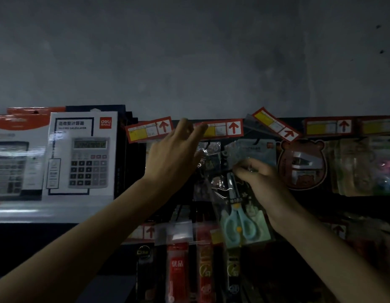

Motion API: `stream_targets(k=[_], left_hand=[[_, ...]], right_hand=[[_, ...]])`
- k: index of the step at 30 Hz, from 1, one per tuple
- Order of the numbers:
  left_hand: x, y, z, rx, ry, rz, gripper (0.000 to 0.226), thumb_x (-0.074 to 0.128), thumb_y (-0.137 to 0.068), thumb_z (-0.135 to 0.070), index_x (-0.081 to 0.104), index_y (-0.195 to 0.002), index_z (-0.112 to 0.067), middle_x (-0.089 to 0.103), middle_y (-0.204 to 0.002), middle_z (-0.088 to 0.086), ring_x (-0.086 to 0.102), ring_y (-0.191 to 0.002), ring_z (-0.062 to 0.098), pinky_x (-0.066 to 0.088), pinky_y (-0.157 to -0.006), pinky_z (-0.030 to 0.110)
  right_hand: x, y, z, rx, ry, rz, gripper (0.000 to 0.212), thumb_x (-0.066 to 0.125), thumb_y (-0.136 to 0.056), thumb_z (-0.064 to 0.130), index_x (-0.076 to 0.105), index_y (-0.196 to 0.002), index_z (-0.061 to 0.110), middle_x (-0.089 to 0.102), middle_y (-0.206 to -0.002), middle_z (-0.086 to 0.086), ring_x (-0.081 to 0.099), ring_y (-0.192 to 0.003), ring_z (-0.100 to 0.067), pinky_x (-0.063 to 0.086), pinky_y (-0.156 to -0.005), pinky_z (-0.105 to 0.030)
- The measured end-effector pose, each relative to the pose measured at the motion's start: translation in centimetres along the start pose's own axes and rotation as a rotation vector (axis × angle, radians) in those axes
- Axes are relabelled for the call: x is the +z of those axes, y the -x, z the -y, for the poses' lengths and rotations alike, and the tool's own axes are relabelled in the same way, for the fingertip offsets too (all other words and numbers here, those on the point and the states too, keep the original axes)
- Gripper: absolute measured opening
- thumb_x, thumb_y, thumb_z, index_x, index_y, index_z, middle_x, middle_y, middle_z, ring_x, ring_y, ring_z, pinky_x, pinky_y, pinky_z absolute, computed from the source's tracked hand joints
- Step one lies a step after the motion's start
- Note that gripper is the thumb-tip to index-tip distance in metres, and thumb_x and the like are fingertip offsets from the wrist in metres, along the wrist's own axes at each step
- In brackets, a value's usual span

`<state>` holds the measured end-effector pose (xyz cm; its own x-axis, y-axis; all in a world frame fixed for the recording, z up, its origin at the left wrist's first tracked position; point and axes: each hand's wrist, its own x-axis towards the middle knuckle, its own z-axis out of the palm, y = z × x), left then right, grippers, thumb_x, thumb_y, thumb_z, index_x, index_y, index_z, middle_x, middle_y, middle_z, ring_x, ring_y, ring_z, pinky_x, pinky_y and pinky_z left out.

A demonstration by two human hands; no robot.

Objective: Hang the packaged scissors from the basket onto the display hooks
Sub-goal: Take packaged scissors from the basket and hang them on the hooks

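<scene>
Lighting: dim throughout; small print and fine detail could not be read.
Left hand (pixel 175 156): raised to the top rail, fingers straight and spread, holding nothing. The fingertips (pixel 201 127) overlapped the left end of the middle price tag (pixel 225 127); actual contact could not be confirmed.
Right hand (pixel 263 184): lower and to the right, fingers curled, pinching the top edge of the packaged scissors (pixel 235 212).
Hands, relation: apart, with hung stock visible between them.
Packaged scissors: 1 clear packet hanging straight down from the right hand's pinch, in front of the display. The scissors inside pointed blade up, with the pale blue handles at the bottom. The packet's top edge sat below the hook row, beneath the fingers; its hanging hole could not be seen.
Display hooks: 2 dark hooks made out under the rail, 1 beside the left hand (pixel 208 142) and 1 above the right hand (pixel 257 141), both carrying packets already.
Price tags: red-bordered, each with a red up arrow. The left tag (pixel 150 129) sat roughly level; a third tag (pixel 277 124) was tilted sharply, right end down.
Calculator box (pixel 80 154): white, standing upright on the shelf at left, well apart from the scissors.
Bear-shaped pack (pixel 301 165): hung just right of the right hand.
Lower row: red packets (pixel 177 265) hung below the scissors packet.
Wall (pixel 189 51): bare grey, above the rail.
</scene>
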<state>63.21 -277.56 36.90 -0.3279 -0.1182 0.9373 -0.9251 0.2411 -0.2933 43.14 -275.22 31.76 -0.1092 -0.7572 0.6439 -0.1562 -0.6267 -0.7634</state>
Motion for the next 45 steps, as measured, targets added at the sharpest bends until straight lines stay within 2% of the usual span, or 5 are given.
stream_targets(k=[6, 13, 23, 38, 45], left_hand=[[-0.1, -1.1, 0.8, 0.105, -0.059, -0.025, 0.059, 0.073, -0.089, -0.017, 0.051, -0.143, -0.02, 0.048, -0.143, 0.006, 0.062, -0.11, 0.025, 0.056, -0.063, 0.032], [-2.0, -4.3, 1.2, -0.018, 0.154, -0.13, 0.022, 0.052, -0.105, -0.029, 0.067, -0.121, -0.025, 0.075, -0.105, -0.004, 0.069, -0.076, 0.018, 0.039, -0.055, 0.024], [-1.0, -6.2, 2.7, -0.038, 0.291, -0.02, 0.021, 0.055, -0.104, -0.03, 0.063, -0.122, -0.024, 0.073, -0.116, -0.003, 0.045, -0.059, -0.004, 0.033, -0.055, 0.014], [-0.6, -6.8, 3.4, -0.008, 0.245, 0.013, 0.017, 0.053, -0.105, -0.031, 0.06, -0.12, -0.027, 0.073, -0.112, -0.002, 0.043, -0.058, -0.004, 0.033, -0.051, 0.02], [-1.2, -6.3, 3.1, 0.001, 0.241, 0.001, 0.015, 0.054, -0.104, -0.031, 0.061, -0.116, -0.026, 0.073, -0.112, -0.002, 0.054, -0.064, 0.008, 0.051, -0.061, 0.03]], right_hand=[[0.1, -0.5, 0.3, -0.04, 0.006, -0.072, 0.015, 0.064, -0.097, 0.034, 0.072, -0.099, 0.021, 0.072, -0.101, 0.002, 0.066, -0.096, -0.014, 0.049, -0.075, -0.031], [1.9, -2.4, 0.5, -0.061, -0.083, -0.141, 0.023, 0.069, -0.096, 0.032, 0.07, -0.111, 0.015, 0.071, -0.107, 0.0, 0.064, -0.098, -0.012, 0.046, -0.07, -0.025], [4.5, -5.2, 0.9, 0.0, -0.155, -0.133, 0.019, 0.07, -0.095, 0.031, 0.075, -0.094, 0.013, 0.075, -0.095, -0.008, 0.071, -0.092, -0.025, 0.059, -0.084, -0.043], [5.5, -6.6, 0.7, -0.041, -0.1, -0.175, 0.023, 0.067, -0.097, 0.031, 0.07, -0.081, 0.015, 0.072, -0.09, -0.01, 0.069, -0.089, -0.03, 0.057, -0.088, -0.054], [5.4, -7.3, 0.1, -0.042, -0.064, -0.147, 0.027, 0.067, -0.098, 0.027, 0.066, -0.071, 0.024, 0.066, -0.078, 0.003, 0.063, -0.076, -0.017, 0.053, -0.079, -0.038]])
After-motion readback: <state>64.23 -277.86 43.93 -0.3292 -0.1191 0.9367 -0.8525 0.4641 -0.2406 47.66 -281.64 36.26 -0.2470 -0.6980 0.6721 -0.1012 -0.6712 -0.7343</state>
